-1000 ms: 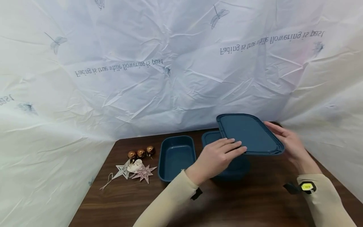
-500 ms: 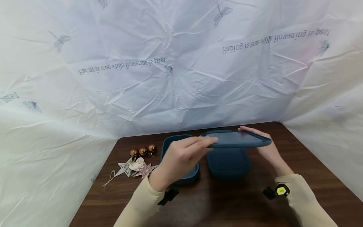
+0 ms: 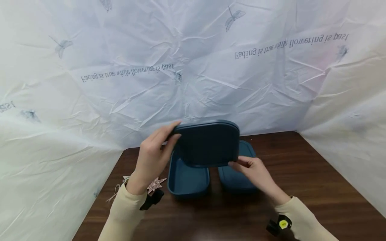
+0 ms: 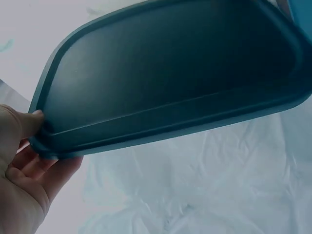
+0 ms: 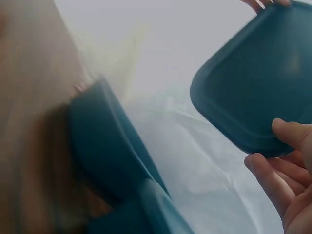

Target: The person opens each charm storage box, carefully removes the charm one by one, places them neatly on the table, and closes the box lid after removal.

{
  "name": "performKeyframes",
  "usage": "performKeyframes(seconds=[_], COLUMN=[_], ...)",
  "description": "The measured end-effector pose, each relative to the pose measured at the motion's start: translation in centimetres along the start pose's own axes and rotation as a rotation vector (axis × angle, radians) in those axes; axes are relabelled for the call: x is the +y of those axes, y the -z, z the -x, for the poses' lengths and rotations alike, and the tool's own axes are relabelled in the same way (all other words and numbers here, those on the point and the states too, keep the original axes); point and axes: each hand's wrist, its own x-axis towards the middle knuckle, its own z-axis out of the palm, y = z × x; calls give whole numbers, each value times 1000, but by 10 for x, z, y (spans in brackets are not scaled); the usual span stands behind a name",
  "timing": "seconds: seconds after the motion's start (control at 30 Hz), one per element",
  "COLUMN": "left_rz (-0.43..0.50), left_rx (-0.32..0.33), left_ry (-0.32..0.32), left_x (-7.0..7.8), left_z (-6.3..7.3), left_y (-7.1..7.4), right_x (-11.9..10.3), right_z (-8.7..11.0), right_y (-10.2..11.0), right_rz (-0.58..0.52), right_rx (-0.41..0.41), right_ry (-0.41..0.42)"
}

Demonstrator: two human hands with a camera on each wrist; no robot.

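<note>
Both hands hold a dark blue plastic lid [image 3: 208, 144], raised over two blue boxes and tilted so its underside faces me. My left hand [image 3: 152, 152] pinches the lid's left edge, thumb on the underside, as the left wrist view shows too. At the lower right corner my right hand [image 3: 256, 172] pinches the rim between thumb and fingers. Below the lid stands an uncovered blue box [image 3: 190, 180], partly hidden by it. Just to the right is a second blue box [image 3: 236, 179] with a flat, covered-looking top. The right wrist view shows a box's side [image 5: 109, 141] beside the raised lid.
A pink glitter star [image 3: 155, 184] and part of a white star [image 3: 125, 179] lie left of the uncovered box, near my left wrist. Everything stands on a dark wooden table [image 3: 301, 167]. A white printed sheet [image 3: 193, 93] hangs behind and at both sides.
The lid has moved left, from over the right box toward the uncovered one, and tipped up to show its underside. My left hand now hides the copper balls.
</note>
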Motion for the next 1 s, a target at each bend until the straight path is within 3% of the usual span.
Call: performKeyframes(seconds=[0.2, 0.3, 0.63, 1.0], left_rz=[-54, -49, -32, 0], left_rx=[-13, -40, -107, -330], left_ry=[116, 188, 360, 659], left_x=[-26, -39, -84, -137], left_z=[0, 0, 18, 50], left_y=[6, 5, -11, -41], right_x=[-1, -2, 0, 14], right_z=[7, 10, 14, 7], right_y=[-37, -53, -85, -110], right_rz=[113, 128, 67, 174], right_rx=[-65, -94, -61, -54], right_ry=[146, 172, 49, 9])
